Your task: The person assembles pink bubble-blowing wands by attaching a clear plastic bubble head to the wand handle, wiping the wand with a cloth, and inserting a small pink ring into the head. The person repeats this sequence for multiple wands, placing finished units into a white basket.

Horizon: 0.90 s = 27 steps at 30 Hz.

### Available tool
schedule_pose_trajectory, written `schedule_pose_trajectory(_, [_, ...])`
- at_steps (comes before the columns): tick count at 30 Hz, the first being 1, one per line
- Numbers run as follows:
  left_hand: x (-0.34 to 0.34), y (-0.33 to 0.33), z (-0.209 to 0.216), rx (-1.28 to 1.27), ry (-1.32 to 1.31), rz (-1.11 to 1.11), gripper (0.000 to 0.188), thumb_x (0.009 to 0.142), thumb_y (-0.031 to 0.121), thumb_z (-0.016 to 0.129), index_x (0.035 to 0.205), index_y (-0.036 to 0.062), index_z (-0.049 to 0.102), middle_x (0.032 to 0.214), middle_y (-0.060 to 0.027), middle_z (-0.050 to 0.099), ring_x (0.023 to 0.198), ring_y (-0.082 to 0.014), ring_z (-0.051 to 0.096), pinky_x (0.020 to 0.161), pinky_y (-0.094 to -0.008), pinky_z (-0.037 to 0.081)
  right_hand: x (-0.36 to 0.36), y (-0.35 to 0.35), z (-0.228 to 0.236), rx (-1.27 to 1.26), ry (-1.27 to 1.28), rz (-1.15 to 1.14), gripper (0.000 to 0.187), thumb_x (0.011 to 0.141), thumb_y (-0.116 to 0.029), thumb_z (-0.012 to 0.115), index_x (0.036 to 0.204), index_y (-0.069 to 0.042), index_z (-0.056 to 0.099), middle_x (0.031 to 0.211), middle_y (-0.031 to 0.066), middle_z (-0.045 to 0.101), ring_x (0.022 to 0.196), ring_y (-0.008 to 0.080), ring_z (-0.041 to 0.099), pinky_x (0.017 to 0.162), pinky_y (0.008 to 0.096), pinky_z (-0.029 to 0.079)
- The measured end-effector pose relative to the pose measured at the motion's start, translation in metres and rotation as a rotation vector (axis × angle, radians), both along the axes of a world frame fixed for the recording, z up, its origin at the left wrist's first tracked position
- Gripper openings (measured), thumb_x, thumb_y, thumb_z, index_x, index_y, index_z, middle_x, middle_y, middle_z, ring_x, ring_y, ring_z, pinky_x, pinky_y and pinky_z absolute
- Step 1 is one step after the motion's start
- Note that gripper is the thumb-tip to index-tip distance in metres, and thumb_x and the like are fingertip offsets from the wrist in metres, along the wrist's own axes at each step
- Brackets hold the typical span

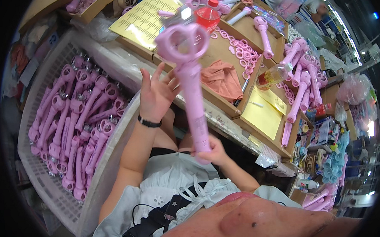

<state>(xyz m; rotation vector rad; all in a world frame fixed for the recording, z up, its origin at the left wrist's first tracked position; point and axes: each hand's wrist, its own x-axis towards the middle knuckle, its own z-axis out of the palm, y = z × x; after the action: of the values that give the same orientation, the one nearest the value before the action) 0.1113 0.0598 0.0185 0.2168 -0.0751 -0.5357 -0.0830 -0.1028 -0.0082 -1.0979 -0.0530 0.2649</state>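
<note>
A pink plastic toy wand stands almost upright before me, its rounded, looped head at the top. My right hand is closed round the lower end of its handle. To the left of the shaft is my left hand, palm up with fingers spread, holding nothing. Its fingertips come near the wand just below the head; whether they touch it I cannot tell. At my left, a pale plastic basket holds several similar pink wands, some with shiny pieces in their heads.
On the table are a cardboard tray with small pink rings, an orange cloth, and yellow printed sheets. A red-capped bottle and a bottle of amber liquid stand there. More pink wands are piled at right.
</note>
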Motion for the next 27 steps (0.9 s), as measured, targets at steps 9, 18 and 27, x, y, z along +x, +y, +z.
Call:
schedule_pose_trajectory(9, [-0.096,0.064,-0.07,0.816,-0.015,-0.123,0.028,0.095,0.026,0.05,0.114,0.0047,0.052,0.102,-0.0087,0.063,0.092,-0.0159,0.06,0.086,-0.0294,0.047,0.204,-0.202,0.092,-0.465,-0.241,-0.677,0.025,0.086,-0.026,0.06,0.088,-0.001,0.059,0.076,0.0048,0.06,0.063,0.0113,0.057,0.051,0.0242,0.045])
schedule_pose_trajectory(18, [-0.178,0.139,-0.072,1.058,0.084,-0.081,0.03,0.096,0.023,0.05,0.116,0.001,0.05,0.106,-0.0087,0.059,0.098,-0.014,0.057,0.088,-0.0276,0.046,0.348,-0.418,0.066,-1.483,0.403,-1.163,0.057,0.071,-0.049,0.069,0.103,-0.001,0.064,0.081,0.0123,0.062,0.072,0.0267,0.058,0.061,0.0383,0.047])
schedule_pose_trajectory(27, [-0.177,0.202,-0.001,0.679,-0.101,-0.04,0.028,0.096,0.014,0.047,0.12,0.0003,0.049,0.109,-0.0128,0.06,0.102,-0.0204,0.058,0.092,-0.0333,0.045,0.332,-0.436,0.07,-1.806,0.535,-1.188,0.056,0.073,-0.047,0.067,0.1,0.002,0.065,0.086,0.0174,0.065,0.075,0.0313,0.061,0.064,0.0406,0.049])
